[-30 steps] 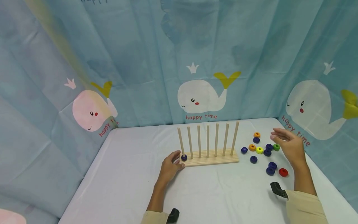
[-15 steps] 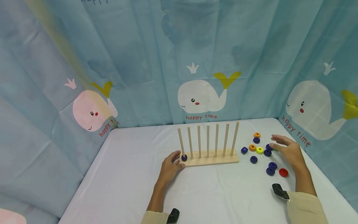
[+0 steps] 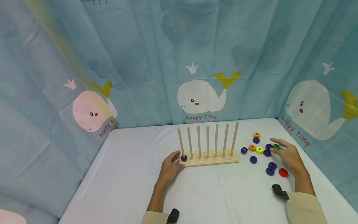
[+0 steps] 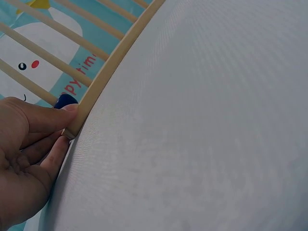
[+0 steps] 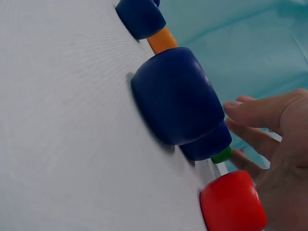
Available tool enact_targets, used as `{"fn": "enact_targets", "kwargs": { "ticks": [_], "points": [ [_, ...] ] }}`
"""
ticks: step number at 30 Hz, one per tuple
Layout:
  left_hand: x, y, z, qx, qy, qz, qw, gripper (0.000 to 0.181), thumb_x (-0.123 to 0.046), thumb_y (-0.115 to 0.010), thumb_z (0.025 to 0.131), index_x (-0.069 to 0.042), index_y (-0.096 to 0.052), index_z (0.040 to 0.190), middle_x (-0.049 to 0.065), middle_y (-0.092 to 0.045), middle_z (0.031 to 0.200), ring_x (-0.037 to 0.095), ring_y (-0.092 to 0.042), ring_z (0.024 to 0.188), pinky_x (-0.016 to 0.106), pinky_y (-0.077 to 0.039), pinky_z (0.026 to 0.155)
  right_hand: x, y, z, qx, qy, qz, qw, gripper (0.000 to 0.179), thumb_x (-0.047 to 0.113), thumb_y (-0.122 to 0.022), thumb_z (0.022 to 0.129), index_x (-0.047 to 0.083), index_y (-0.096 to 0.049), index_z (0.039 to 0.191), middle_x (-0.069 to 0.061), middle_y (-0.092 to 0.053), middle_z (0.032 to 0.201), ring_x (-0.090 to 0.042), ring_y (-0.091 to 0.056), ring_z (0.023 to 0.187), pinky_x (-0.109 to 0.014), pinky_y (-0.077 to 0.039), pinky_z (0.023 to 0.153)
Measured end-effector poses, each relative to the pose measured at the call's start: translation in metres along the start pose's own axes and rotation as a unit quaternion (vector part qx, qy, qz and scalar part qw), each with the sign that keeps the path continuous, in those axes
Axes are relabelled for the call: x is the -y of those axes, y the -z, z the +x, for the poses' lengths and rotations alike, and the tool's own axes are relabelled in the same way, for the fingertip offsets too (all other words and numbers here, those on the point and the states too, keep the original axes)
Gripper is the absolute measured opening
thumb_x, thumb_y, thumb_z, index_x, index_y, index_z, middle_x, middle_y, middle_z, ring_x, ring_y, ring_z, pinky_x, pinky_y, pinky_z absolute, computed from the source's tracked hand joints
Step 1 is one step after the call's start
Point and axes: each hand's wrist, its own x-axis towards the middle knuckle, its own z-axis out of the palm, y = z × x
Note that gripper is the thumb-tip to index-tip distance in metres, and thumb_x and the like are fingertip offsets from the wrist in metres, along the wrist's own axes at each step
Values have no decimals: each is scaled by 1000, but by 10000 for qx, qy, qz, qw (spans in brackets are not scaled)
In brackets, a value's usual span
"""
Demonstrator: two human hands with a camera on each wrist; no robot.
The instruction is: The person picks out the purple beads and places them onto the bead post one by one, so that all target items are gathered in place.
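Observation:
A wooden peg rack (image 3: 213, 161) with several upright pegs stands on the white table. One dark blue bead (image 3: 183, 158) sits at the foot of its leftmost peg. My left hand (image 3: 169, 168) holds the rack's left end, thumb at the front corner in the left wrist view. Over the loose beads to the right, my right hand (image 3: 291, 157) hovers with fingers spread and nothing gripped. A green bead (image 3: 276, 146) and a blue bead (image 3: 267, 152) lie closest to its fingers. The right wrist view has a red bead (image 5: 233, 202) near the palm.
Scattered right of the rack are orange (image 3: 252, 147), yellow (image 3: 259, 150) and more blue beads (image 3: 253, 159). A whale-print curtain (image 3: 145, 93) hangs behind and beside the table (image 3: 126, 174). Black wrist mounts (image 3: 280, 191) sit at the sleeves.
My right hand has come down and slightly toward me over the beads, its fingers lower near the green bead. The left hand and rack stay where they were.

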Motion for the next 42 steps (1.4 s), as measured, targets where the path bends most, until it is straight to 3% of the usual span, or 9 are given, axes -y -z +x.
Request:
{"fn": "enact_targets", "kwargs": {
  "ticks": [7,17,20,27,37,42],
  "points": [
    [-1,0,0,0,40,-39,10000,68,6,-79,88,2,-54,151,22,-56,153,38,-53,145,24,-54,112,-5,-2,2,128,-7,-135,9998,60,13,-56,105,8,-39,163,-31,-16,172,-61,-4,156,-89,-11,117],
    [-1,0,-1,14,35,-53,10000,68,5,-79,87,2,-54,150,22,-57,153,38,-53,145,26,-54,112,-12,-7,6,138,381,-192,9990,60,2,-56,101,2,-43,160,-31,-38,164,-60,-21,153,-85,-18,120],
    [-1,0,-1,14,44,-58,10000,68,5,-79,88,2,-54,151,22,-56,153,37,-53,145,26,-54,112,-11,-7,5,129,376,-189,9990,61,2,-57,101,3,-43,160,-31,-41,162,-60,-23,153,-85,-19,119],
    [-2,0,-1,15,47,-63,10000,67,4,-78,89,2,-53,151,22,-56,154,38,-52,146,25,-53,112,-10,-5,3,178,321,-332,9988,61,6,-62,101,5,-45,160,-31,-33,166,-62,-18,153,-86,-17,118],
    [-3,1,-2,17,-25,-24,10000,68,4,-79,88,2,-53,151,23,-56,154,39,-52,146,25,-54,111,-15,-7,5,74,382,-448,9982,56,9,-65,103,3,-50,156,-31,-44,160,-59,-28,151,-85,-21,118],
    [-2,1,-2,10,-58,-33,10000,68,4,-79,88,2,-53,151,23,-55,154,39,-52,146,25,-54,111,-17,-7,5,-4,313,-416,9986,53,15,-65,105,4,-51,155,-30,-43,161,-59,-28,151,-84,-23,119]
  ]
}}
